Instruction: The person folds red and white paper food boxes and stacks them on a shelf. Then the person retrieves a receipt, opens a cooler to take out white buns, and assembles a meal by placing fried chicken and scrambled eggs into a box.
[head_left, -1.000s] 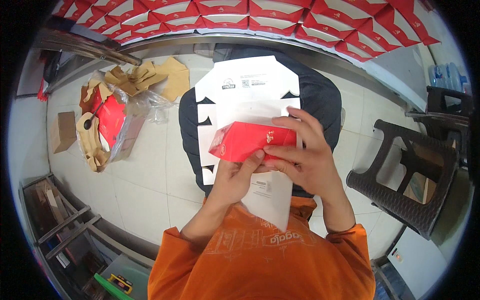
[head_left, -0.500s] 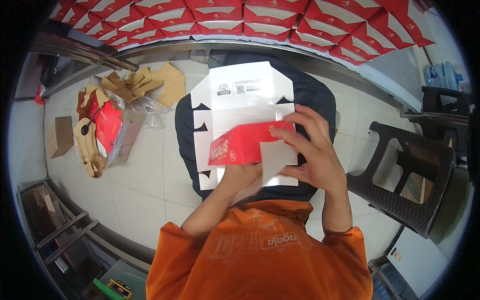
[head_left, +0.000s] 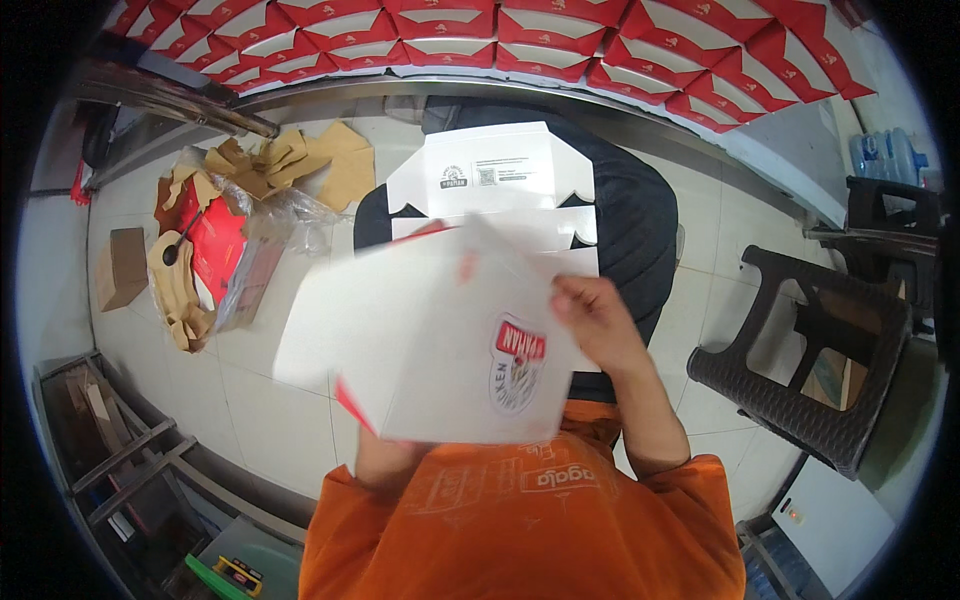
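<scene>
Blurred white flat carton blank [head_left: 440, 340] with red edges, held over the lap just below the stack of white blanks [head_left: 495, 195], long axis slanting lower-left to upper-right, right hand [head_left: 598, 325] fingers clamped on its right edge, left hand hidden beneath, grip unseen.

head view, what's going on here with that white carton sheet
A person in an orange shirt is handling a flat white cardboard carton sheet with a red round emblem, blurred with motion. The right hand grips its right edge; the left hand is hidden beneath it. Under it lies a stack of unfolded white carton blanks on a black padded seat. Rows of folded red and white boxes line the top, and brown cardboard scraps litter the tiled floor at left.
</scene>
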